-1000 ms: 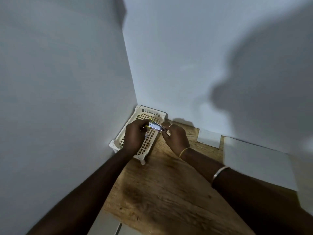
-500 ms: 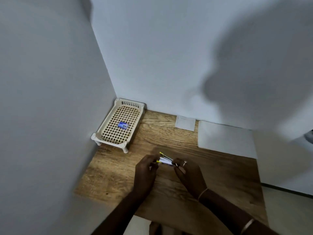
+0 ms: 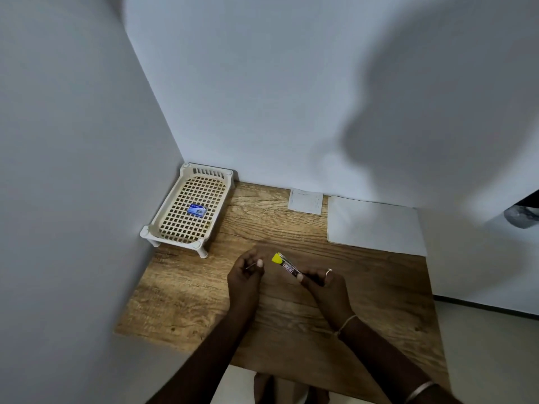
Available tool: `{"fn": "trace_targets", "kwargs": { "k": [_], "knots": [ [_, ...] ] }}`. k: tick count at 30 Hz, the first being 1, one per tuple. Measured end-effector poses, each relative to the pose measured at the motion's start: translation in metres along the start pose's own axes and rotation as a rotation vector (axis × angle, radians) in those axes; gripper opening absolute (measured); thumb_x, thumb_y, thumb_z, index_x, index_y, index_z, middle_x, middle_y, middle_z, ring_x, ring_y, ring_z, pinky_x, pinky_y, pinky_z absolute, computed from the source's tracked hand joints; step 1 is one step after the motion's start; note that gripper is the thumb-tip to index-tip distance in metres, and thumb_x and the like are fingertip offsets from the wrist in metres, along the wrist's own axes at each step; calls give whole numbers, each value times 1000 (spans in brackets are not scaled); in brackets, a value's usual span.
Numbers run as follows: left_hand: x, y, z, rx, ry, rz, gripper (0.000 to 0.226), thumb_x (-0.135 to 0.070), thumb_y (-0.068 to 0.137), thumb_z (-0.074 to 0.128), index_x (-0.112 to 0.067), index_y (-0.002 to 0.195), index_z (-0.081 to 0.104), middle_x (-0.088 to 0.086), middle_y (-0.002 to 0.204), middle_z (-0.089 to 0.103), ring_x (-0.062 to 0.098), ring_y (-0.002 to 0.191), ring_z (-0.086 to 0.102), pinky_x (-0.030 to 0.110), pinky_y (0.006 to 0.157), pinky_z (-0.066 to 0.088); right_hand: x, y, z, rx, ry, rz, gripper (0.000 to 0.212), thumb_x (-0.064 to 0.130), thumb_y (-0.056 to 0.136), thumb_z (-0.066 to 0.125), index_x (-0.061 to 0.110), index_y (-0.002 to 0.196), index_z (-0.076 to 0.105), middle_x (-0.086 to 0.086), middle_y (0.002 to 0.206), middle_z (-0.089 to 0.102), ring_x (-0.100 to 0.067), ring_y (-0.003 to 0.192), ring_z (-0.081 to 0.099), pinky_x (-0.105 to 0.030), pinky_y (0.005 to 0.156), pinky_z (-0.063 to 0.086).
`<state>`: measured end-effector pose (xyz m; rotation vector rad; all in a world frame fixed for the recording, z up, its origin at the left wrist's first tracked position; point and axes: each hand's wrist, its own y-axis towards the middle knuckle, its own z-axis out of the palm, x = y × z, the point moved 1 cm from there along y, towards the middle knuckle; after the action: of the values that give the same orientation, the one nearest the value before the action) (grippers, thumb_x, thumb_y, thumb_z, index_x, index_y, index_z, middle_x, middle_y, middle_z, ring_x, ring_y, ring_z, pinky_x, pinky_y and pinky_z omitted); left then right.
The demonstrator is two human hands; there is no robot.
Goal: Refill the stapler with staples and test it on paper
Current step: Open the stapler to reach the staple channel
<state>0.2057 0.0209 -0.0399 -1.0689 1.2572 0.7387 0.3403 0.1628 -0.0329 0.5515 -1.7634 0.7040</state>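
Wooden desk (image 3: 180,298) set into a white corner. Both hands work above its middle, clear of the surface or nearly so; contact cannot be judged.

Right hand (image 3: 323,284): clenched round the rear of the stapler (image 3: 287,266), thumb and fingers pinching its dark body. Only the front part shows. Holding it by the back end probably leaves the front and the loading channel free for the other hand.

Left hand (image 3: 246,271): fingertips pinched on something thin and metallic, likely a strip of staples (image 3: 251,266), though it is too small to be sure. It sits just beside the stapler's yellow tip, apart from it, with a small gap between. The likely reason is that it is lined up ready to feed in.

Stapler orientation: long axis runs diagonally, from the right hand up and to the left. The yellow end points away from the person, toward the left hand and roughly toward the basket (image 3: 163,225). It looks slightly raised at the tip; whether it is open cannot be told.

The basket stands on short legs in the corner, well apart from the hands. A small blue box (image 3: 197,210) lies on its grid floor, presumably the staple supply.

Paper (image 3: 373,225) lies flat by the back wall to the right, with a smaller slip (image 3: 305,201) just beside it. Both are untouched, presumably kept for the test.
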Motion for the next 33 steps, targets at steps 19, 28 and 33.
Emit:
{"fn": "trace_targets", "kwargs": {
  "k": [19, 28, 33],
  "knots": [
    [-22, 1, 32, 212, -580, -360, 23, -5, 103, 49, 7, 119, 60, 17, 101, 68, 23, 94, 66, 32, 85, 57, 40, 21, 8, 279, 10, -49, 16, 22, 83, 81, 17, 98, 80, 1, 89, 79, -10, 83, 73, -27, 76, 56],
    [-38, 2, 43, 92, -506, -357, 17, 9, 99, 51, 4, 100, 67, 15, 88, 70, 22, 76, 65, 28, 64, 56, 55, 31, 12, 297, -298, -236, 3, 23, 84, 77, 22, 82, 79, 8, 71, 76, -5, 70, 72, -28, 67, 54],
    [-45, 10, 45, 40, -517, -375, 20, 13, 98, 48, 7, 103, 66, 19, 95, 69, 29, 88, 64, 35, 76, 56, 58, 31, 15, 251, -228, -267, 4, 22, 84, 78, 24, 87, 79, 11, 76, 77, -3, 74, 73, -24, 67, 55]
  ]
}}
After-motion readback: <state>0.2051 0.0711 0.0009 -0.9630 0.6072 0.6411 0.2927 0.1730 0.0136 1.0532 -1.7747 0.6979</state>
